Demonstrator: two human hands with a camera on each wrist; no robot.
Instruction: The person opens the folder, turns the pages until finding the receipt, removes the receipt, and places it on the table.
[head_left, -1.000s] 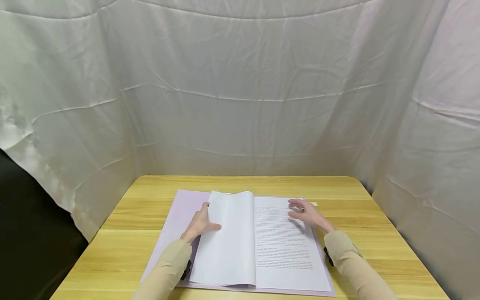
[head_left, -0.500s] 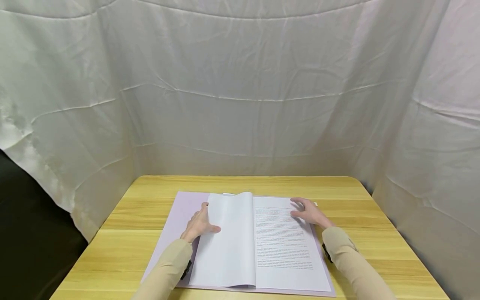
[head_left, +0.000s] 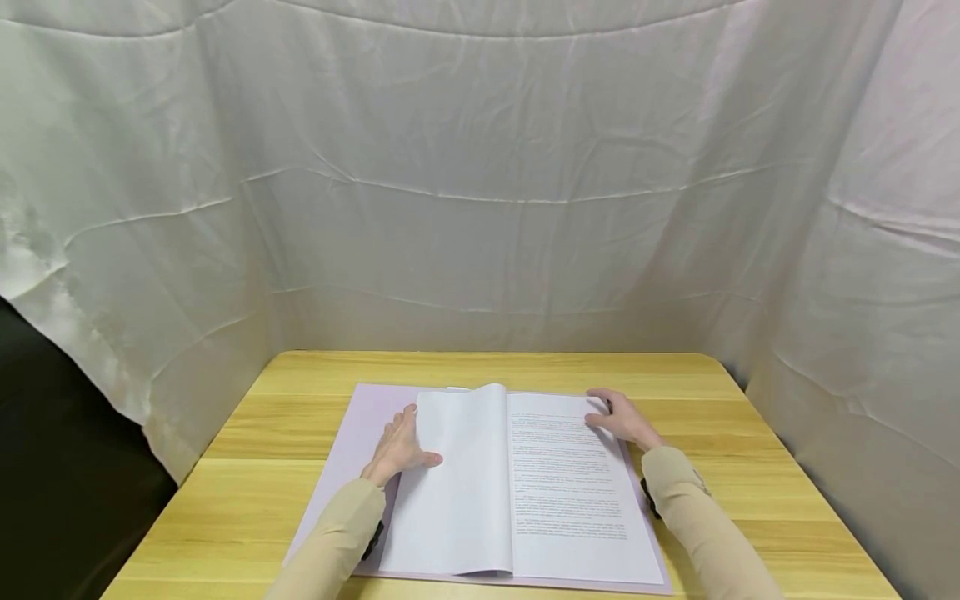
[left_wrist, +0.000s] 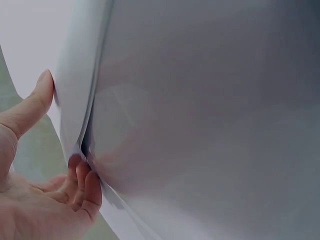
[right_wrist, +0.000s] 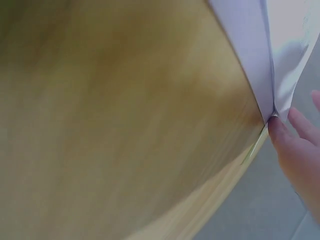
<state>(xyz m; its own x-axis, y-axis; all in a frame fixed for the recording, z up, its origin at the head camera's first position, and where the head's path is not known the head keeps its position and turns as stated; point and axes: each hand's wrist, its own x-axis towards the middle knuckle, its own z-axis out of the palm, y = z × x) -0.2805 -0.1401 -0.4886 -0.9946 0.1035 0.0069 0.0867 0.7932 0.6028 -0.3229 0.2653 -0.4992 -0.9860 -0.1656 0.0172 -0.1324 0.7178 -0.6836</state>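
Note:
A lavender folder (head_left: pixel 372 410) lies spread on the table, with white sheets inside. On its left half are blank pages (head_left: pixel 457 483), bowed up near the fold; a printed page (head_left: pixel 570 492) faces up on the right. My left hand (head_left: pixel 397 446) is at the left edge of the blank pages. Its thumb (left_wrist: pixel 42 97) is over the paper, and bent fingertips (left_wrist: pixel 87 175) touch the edge. My right hand (head_left: pixel 622 417) is at the printed page's upper right corner. In the right wrist view, its fingertips (right_wrist: pixel 277 126) meet the corner of the sheets and cover.
The wooden table (head_left: pixel 750 500) extends around the folder on all sides. Pale grey curtains (head_left: pixel 480 208) hang behind and beside it, with a black area (head_left: pixel 67 467) at the far left. A thin yellow-green strip (right_wrist: pixel 254 146) sticks out by the folder's corner.
My right hand has shifted right and slightly away from me, from above the printed page to its upper right corner. The left hand and the pages stay nearly the same.

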